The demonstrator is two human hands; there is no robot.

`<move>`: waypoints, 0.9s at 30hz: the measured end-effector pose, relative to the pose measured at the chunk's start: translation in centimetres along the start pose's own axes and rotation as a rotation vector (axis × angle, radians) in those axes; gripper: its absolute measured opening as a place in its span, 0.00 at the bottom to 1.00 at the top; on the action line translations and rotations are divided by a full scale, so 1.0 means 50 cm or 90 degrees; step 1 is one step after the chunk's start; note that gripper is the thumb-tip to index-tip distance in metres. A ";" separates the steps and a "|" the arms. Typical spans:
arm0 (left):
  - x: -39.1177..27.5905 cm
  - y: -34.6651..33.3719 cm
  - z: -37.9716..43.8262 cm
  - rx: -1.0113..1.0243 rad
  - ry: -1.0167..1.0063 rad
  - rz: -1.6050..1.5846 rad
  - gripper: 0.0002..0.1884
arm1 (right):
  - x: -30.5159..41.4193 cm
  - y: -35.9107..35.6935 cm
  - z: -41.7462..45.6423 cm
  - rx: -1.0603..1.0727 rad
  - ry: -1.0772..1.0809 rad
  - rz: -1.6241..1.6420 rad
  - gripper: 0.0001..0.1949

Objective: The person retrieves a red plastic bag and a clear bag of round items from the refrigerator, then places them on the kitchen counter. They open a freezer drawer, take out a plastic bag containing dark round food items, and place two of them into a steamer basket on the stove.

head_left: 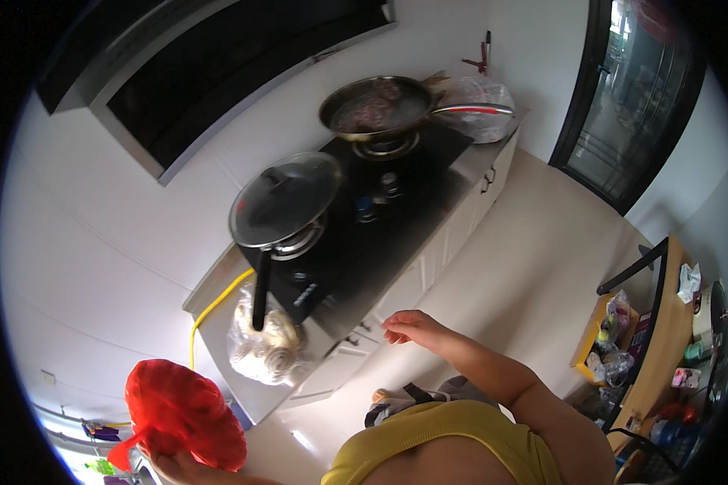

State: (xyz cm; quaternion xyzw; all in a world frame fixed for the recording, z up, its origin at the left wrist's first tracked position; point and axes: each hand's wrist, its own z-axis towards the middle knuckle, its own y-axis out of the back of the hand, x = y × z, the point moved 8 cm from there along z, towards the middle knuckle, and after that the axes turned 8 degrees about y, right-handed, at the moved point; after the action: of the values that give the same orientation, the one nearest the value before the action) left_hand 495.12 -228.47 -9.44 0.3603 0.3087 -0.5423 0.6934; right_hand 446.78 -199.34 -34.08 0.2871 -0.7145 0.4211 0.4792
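At the lower left, my left hand (173,465) grips the gathered neck of a full red plastic bag (179,403). The bag hides most of the fingers, and its contents cannot be made out. My right hand (409,327) hovers in front of the counter's white cabinet doors, its fingers loosely curled with nothing visible in them. Beyond it is a black glass gas hob (394,212) with two burners. A lidded pan (288,197) rests on the near burner, its black handle towards me. An uncovered frying pan (376,109) with dark food and liquid sits on the far burner.
A clear plastic bag of pale rolled food (267,348) lies under the lidded pan's handle. A yellow hose (212,306) runs down the counter's left end. Another plastic bag (482,100) stands by the frying pan's handle. On the right are a wooden table (658,339) and a yellow box (585,345).
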 end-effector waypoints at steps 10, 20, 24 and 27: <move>-0.221 -0.567 -0.447 0.296 0.517 -0.635 0.27 | 0.109 0.445 -0.263 -0.095 -0.024 -0.023 0.11; -0.446 -1.219 -0.803 0.521 0.785 -0.691 0.10 | 0.209 0.819 -0.316 -0.305 -0.023 0.005 0.14; -0.496 -1.464 -0.906 0.664 0.852 -0.698 0.07 | 0.326 0.947 -0.261 -0.308 0.044 -0.225 0.30; -0.544 -1.617 -0.951 0.722 0.912 -0.705 0.13 | 0.462 0.986 -0.201 -0.270 0.184 -0.454 0.48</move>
State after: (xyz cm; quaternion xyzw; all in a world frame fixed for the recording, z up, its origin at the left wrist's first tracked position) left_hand 408.56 -186.70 -26.65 0.6744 0.4673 -0.5084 -0.2614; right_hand 402.43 -166.99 -26.91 0.3492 -0.5670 0.1094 0.7380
